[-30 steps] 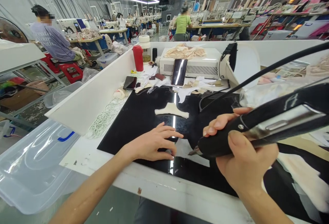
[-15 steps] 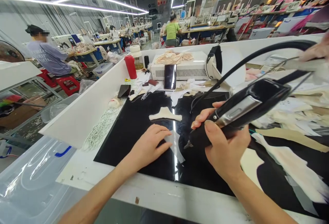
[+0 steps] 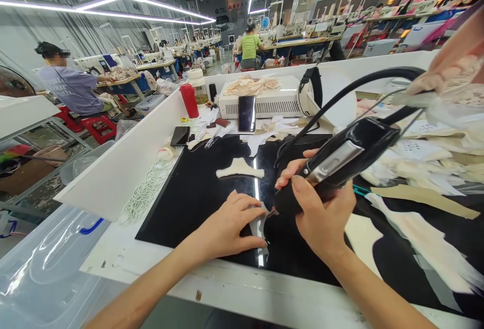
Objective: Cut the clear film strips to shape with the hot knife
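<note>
My right hand (image 3: 321, 213) is closed around a black corded handheld tool (image 3: 336, 160) with a silver lever and a narrow metal tip. The tip points down and left, close to the right edge of a translucent grey strip (image 3: 258, 225). On that strip lies my left hand (image 3: 236, 225), its fingers and thumb spread and pressing it against the glossy black mat (image 3: 181, 218). Just beyond the left hand, a cream curved fabric piece (image 3: 240, 168) rests on the mat. The strip is partly hidden under my fingers.
Fabric pieces (image 3: 427, 238) and a cream cutout (image 3: 363, 238) lie right. Behind stand a phone (image 3: 247, 113), a white vented box (image 3: 276, 103) and a red cup (image 3: 189, 101). Pale cord (image 3: 145, 193) lies left. The tool's cable (image 3: 359, 79) arches overhead; people sit at distant sewing tables.
My left hand has moved right and nearer to me, its thumb and fingers over the strip. The tool's tip is now closer to the strip and my left fingertips.
</note>
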Demonstrator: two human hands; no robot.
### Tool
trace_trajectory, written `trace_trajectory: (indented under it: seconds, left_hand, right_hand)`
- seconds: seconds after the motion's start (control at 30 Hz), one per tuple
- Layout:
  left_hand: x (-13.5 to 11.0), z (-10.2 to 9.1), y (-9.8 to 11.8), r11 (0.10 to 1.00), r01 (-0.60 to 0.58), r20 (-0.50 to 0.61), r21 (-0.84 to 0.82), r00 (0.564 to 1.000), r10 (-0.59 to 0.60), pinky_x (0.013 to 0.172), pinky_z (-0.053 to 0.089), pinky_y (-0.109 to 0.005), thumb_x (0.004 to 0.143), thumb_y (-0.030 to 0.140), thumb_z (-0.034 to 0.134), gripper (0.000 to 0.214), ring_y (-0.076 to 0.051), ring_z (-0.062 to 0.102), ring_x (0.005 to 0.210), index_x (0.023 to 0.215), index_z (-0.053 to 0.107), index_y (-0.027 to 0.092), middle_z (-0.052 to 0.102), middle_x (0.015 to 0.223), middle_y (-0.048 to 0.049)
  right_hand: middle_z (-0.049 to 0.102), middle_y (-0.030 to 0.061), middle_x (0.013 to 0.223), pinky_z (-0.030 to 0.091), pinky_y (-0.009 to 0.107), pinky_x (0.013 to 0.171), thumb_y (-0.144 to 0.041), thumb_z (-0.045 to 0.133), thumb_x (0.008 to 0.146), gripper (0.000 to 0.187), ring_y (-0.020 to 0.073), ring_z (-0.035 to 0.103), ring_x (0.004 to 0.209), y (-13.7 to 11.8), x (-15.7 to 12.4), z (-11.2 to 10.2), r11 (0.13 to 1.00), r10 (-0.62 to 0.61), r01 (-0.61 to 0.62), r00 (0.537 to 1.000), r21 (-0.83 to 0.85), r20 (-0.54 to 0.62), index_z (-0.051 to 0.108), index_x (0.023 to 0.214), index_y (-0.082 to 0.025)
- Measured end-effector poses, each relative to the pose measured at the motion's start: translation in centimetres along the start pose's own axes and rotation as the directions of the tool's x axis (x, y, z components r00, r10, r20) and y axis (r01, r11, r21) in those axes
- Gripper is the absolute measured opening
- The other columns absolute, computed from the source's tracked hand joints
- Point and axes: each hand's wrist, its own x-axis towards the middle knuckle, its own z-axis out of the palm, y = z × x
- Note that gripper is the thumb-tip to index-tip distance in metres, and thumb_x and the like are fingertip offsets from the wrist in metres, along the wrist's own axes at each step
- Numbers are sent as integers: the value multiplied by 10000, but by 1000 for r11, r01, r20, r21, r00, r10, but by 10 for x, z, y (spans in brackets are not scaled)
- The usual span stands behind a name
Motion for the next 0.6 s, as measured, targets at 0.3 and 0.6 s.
trace_trajectory:
  seconds: [0.3, 0.6]
  left_hand:
    - [1, 7, 2, 1000, 26, 0, -7, 1000, -26, 1245, 188, -659, 808, 461, 847, 689, -318, 494, 1383, 1405, 566, 265, 563, 1439, -118]
    - [2, 4, 1, 1000, 12, 19, -6, 1000, -12, 1239, 202, -663, 792, 479, 855, 752, -338, 474, 1390, 1444, 552, 262, 537, 1470, -131]
  right_hand:
    - [679, -36, 824, 569, 297, 573, -266, 800, 812, 368, 133, 639, 607, 4, -5, -2, 999, 20, -20, 1000, -25, -5, 579, 1106, -254]
    - [661, -33, 830, 579, 310, 604, -229, 775, 848, 339, 146, 646, 650, 8, -8, -6, 999, 8, -6, 999, -40, 36, 575, 1119, -262]
